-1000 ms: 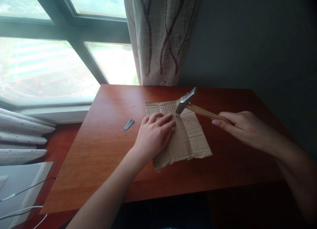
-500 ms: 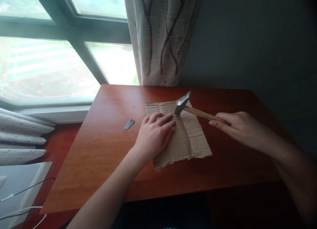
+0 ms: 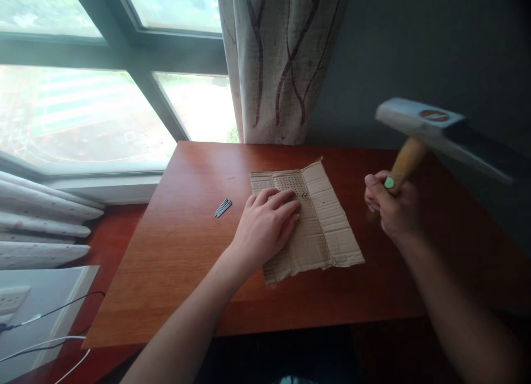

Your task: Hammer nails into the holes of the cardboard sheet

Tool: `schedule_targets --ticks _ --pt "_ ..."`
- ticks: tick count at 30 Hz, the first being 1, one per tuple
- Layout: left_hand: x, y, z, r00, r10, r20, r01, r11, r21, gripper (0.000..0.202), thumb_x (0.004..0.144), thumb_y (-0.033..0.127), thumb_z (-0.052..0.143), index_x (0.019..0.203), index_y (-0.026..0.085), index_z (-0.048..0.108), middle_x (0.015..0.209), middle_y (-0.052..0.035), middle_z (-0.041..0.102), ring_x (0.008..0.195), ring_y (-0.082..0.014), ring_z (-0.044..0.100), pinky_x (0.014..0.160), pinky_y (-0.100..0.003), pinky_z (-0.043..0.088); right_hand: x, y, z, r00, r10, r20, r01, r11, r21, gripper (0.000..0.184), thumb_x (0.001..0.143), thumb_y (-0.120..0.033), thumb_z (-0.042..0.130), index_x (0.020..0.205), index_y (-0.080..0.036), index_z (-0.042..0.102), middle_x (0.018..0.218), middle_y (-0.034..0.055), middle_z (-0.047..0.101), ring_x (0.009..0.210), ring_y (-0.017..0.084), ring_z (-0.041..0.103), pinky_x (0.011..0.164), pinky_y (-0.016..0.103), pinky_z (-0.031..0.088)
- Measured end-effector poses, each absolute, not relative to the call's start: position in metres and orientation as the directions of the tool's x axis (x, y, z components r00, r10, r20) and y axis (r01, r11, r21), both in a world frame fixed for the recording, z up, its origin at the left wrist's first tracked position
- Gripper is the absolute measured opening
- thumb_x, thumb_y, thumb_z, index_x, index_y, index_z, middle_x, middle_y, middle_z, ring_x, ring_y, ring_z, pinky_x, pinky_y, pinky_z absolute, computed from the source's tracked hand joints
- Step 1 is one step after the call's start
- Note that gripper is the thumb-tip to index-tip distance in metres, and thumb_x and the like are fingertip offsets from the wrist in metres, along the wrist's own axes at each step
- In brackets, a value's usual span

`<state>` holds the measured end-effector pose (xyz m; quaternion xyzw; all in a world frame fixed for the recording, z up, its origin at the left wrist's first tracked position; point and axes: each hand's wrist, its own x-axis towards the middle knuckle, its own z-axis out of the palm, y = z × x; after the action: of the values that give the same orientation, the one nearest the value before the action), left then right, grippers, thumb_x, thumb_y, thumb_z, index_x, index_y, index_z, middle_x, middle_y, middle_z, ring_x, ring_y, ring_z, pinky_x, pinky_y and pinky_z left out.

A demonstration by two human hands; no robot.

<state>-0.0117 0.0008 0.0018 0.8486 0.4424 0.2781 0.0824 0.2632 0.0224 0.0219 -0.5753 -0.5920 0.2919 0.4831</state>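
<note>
My right hand (image 3: 396, 207) is closed around the wooden handle of a hammer (image 3: 418, 121), held up over the right side of the table. The hammer's metal head, blurred at its thin end, is well apart from the cardboard. A creased piece of brown cardboard (image 3: 307, 234) lies on the table. My left hand (image 3: 269, 218) rests on its left part, fingers stretched out and palm down, holding nothing that shows. Just beyond those fingertips is a grid of small holes (image 3: 290, 183); short dark nail-like bits (image 3: 305, 195) show at its near right corner.
Several loose nails (image 3: 223, 207) lie in a bunch on the wooden table (image 3: 178, 262), left of the cardboard. Behind the table are a window (image 3: 194, 104), a patterned curtain (image 3: 282, 68) and a dark wall. Cables (image 3: 50, 312) run at the lower left.
My right hand has swung the hammer up from the cardboard, toward me and to the right. My left hand stays on the cardboard. The whole view has shifted slightly.
</note>
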Motion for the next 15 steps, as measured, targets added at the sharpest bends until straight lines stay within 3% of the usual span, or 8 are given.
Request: schedule_targets --ticks 2,6,11,15 --pt "-0.015 0.004 0.002 0.387 0.791 0.473 0.647 -0.599 0.472 0.024 0.1 0.029 0.057 0.116 0.024 0.073 0.135 -0.0069 0.07 0.12 -0.0282 0.063 0.099 -0.048 0.053 0.253 0.033 0.007 0.206 0.942 0.264 0.247 0.212 -0.946 0.056 0.091 -0.067 0.058 0.064 -0.025 0.032 0.052 -0.0065 0.028 0.044 0.011 0.03 0.043 0.029 0.026" --pt "-0.03 0.018 -0.002 0.106 0.798 0.593 0.552 -0.543 0.633 0.02 0.099 0.025 0.057 0.107 0.021 0.075 0.117 -0.0078 0.077 0.108 -0.0216 0.07 0.091 -0.037 0.058 0.24 0.049 -0.01 0.321 0.902 0.288 0.143 0.255 -0.956 0.059 0.09 -0.073 0.053 0.062 -0.026 0.03 0.048 -0.0074 0.024 0.039 0.011 0.027 0.04 0.029 0.024" --pt "-0.046 0.034 -0.011 -0.115 0.851 0.512 0.589 -0.356 0.726 0.021 0.097 0.028 0.057 0.096 0.019 0.077 0.1 -0.0047 0.079 0.083 -0.016 0.071 0.065 -0.025 0.054 0.241 0.058 -0.019 0.381 0.888 0.256 0.157 0.21 -0.965 0.065 0.084 -0.079 0.055 0.059 -0.026 0.028 0.048 -0.0055 0.027 0.041 0.011 0.029 0.039 0.03 0.023" --pt "-0.052 0.039 -0.012 -0.163 0.853 0.496 0.63 -0.297 0.718 0.022 0.095 0.029 0.058 0.095 0.019 0.078 0.092 -0.0039 0.078 0.073 -0.0141 0.068 0.061 -0.024 0.052 0.243 0.059 -0.019 0.348 0.904 0.249 0.18 0.196 -0.964 0.064 0.084 -0.081 0.053 0.06 -0.026 0.03 0.049 -0.0046 0.03 0.042 0.012 0.032 0.04 0.03 0.025"
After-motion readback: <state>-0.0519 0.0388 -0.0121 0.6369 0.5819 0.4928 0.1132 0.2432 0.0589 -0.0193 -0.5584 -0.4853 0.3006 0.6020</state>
